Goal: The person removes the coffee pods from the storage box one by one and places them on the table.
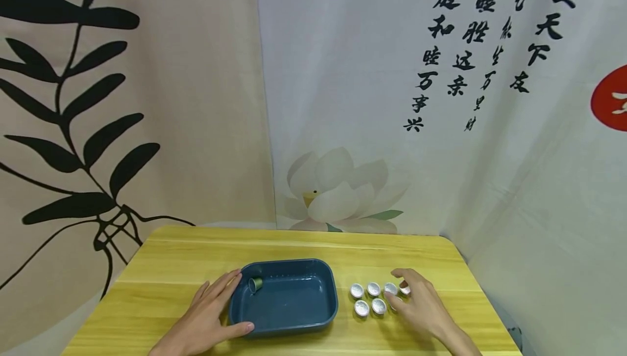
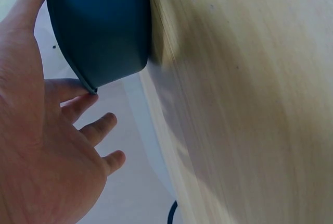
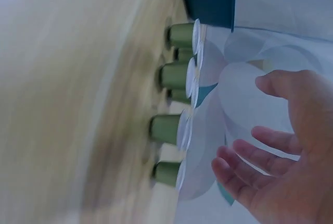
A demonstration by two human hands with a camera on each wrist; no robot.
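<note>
A dark blue tray (image 1: 289, 312) stands on the table. My left hand (image 1: 206, 318) spans its left end, the thumb at the near corner and fingers touching the far corner of the rim; in the left wrist view, two fingertips meet the rim (image 2: 73, 65) and the other fingers stay apart from it. One green capsule (image 1: 255, 285) lies on its side inside the tray. To the tray's right, several coffee capsules (image 1: 361, 308) stand in two rows, silver lids up and green sides (image 3: 169, 128) showing. My right hand (image 1: 421, 304), thumb and fingers spread, hovers over the right end of the rows, partly hiding some capsules.
The wooden table (image 1: 196, 247) has its back edge close to hanging cloths. One cloth (image 1: 343, 100) bears a lotus and dark writing, the other (image 1: 206, 127) a black leafy plant.
</note>
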